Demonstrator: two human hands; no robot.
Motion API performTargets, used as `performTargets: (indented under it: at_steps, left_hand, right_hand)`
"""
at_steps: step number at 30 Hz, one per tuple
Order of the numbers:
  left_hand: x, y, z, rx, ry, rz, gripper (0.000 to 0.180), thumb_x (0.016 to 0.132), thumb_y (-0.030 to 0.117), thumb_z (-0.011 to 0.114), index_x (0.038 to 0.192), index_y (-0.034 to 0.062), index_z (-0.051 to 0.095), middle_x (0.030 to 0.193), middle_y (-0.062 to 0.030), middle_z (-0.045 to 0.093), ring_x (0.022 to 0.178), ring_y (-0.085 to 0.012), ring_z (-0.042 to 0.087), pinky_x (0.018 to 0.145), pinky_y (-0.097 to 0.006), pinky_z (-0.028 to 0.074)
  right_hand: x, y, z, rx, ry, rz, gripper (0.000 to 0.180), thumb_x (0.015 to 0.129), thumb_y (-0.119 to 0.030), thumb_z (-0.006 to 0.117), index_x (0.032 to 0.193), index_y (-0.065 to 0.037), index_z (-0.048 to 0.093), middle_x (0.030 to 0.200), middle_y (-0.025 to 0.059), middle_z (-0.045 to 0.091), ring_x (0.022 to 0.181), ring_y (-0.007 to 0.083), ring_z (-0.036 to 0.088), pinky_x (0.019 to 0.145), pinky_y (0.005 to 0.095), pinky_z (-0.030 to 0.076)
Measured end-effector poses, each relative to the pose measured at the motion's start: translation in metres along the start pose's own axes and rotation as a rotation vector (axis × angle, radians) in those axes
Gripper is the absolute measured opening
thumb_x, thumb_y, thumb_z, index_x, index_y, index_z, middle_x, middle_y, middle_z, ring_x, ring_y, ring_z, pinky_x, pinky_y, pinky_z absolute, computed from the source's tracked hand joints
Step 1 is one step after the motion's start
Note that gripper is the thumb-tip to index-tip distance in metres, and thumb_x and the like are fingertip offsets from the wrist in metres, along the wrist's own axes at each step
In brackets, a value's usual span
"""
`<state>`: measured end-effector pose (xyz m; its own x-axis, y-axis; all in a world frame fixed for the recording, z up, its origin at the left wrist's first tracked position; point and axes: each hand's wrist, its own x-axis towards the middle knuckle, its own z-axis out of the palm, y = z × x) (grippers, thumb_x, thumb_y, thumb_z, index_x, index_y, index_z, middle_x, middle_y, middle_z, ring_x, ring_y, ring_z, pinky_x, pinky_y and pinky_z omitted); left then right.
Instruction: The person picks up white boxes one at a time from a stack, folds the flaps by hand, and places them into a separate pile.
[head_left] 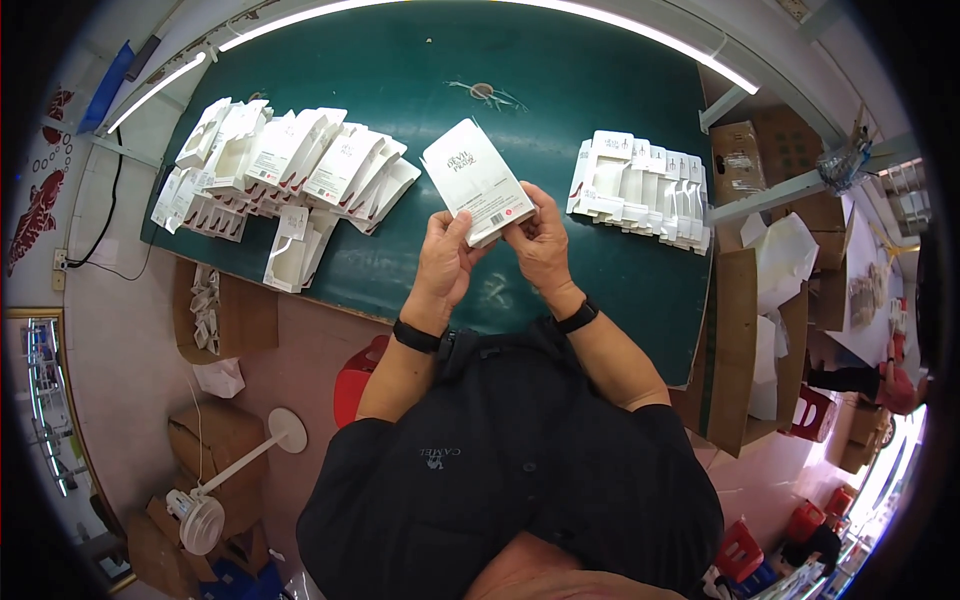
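Observation:
A small white carton point(474, 176) with dark print and a red dot is held up over the dark green table point(580, 90). My left hand point(445, 258) grips its near left corner and my right hand point(538, 240) pinches its near right end. Both wrists wear black bands. To the left lies a fanned pile of white cartons point(290, 160), several with red trim. A neat row of flat white box blanks point(640, 188) lies on the right of the table.
Brown cardboard boxes point(745, 330) with white sheets stand at the table's right. A cardboard bin point(215, 315) with small white parts sits at the left edge. A white fan point(205, 515) and red stools point(352, 385) stand on the floor. Another person point(880, 385) is at far right.

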<state>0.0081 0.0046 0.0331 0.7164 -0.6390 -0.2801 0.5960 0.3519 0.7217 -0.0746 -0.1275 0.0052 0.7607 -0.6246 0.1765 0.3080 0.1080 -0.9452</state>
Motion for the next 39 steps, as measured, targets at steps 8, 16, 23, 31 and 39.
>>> performTargets:
  at_steps: [8, 16, 23, 31, 39]
  left_hand:
    - [0.001, -0.008, -0.009, -0.173, -0.009, -0.112, 0.039, 0.106, 0.032, 0.048, 0.134, 0.0061, 0.045, 0.134, -0.0117, 0.057, 0.122, -0.0240, 0.059, 0.102, -0.043, 0.052]
    - [-0.001, -0.009, -0.011, -0.262, -0.043, -0.172, 0.044, 0.106, 0.034, 0.047, 0.140, 0.0067, 0.044, 0.136, -0.0103, 0.056, 0.124, -0.0232, 0.057, 0.105, -0.043, 0.049]
    - [0.000, -0.014, -0.013, -0.289, -0.033, -0.186, 0.046, 0.106, 0.036, 0.048, 0.141, 0.0063, 0.044, 0.136, -0.0102, 0.057, 0.124, -0.0227, 0.057, 0.104, -0.042, 0.049]
    - [-0.001, -0.029, -0.011, -0.141, 0.093, -0.115, 0.045, 0.103, 0.035, 0.055, 0.135, 0.0050, 0.044, 0.132, -0.0107, 0.059, 0.117, -0.0230, 0.061, 0.099, -0.042, 0.052]
    - [-0.005, -0.035, -0.009, -0.048, 0.195, -0.104, 0.043, 0.099, 0.034, 0.064, 0.129, 0.0065, 0.049, 0.126, -0.0094, 0.062, 0.111, -0.0221, 0.063, 0.095, -0.042, 0.052]
  right_hand:
    - [-0.004, -0.009, -0.005, -0.098, -0.155, 0.036, 0.064, 0.091, 0.005, 0.065, 0.148, -0.006, 0.037, 0.113, 0.0075, 0.065, 0.094, 0.0103, 0.066, 0.082, 0.0254, 0.055]
    - [-0.004, -0.003, -0.006, 0.081, -0.144, 0.066, 0.060, 0.092, 0.006, 0.060, 0.147, -0.008, 0.040, 0.114, 0.0066, 0.064, 0.095, 0.0107, 0.066, 0.084, 0.0262, 0.054]
    - [-0.005, -0.004, -0.009, 0.179, -0.189, 0.092, 0.059, 0.094, 0.006, 0.059, 0.148, -0.009, 0.039, 0.122, 0.0083, 0.062, 0.101, 0.0133, 0.066, 0.087, 0.0277, 0.055]
    - [-0.006, -0.019, -0.005, -0.419, -0.031, 0.039, 0.060, 0.086, -0.008, 0.073, 0.141, -0.007, 0.048, 0.112, 0.0100, 0.062, 0.100, 0.0166, 0.066, 0.078, 0.0298, 0.057]
    - [-0.001, -0.014, -0.011, -0.780, 0.077, -0.207, 0.051, 0.082, -0.004, 0.072, 0.130, -0.004, 0.057, 0.116, 0.0132, 0.062, 0.102, 0.0252, 0.065, 0.088, 0.0336, 0.054]
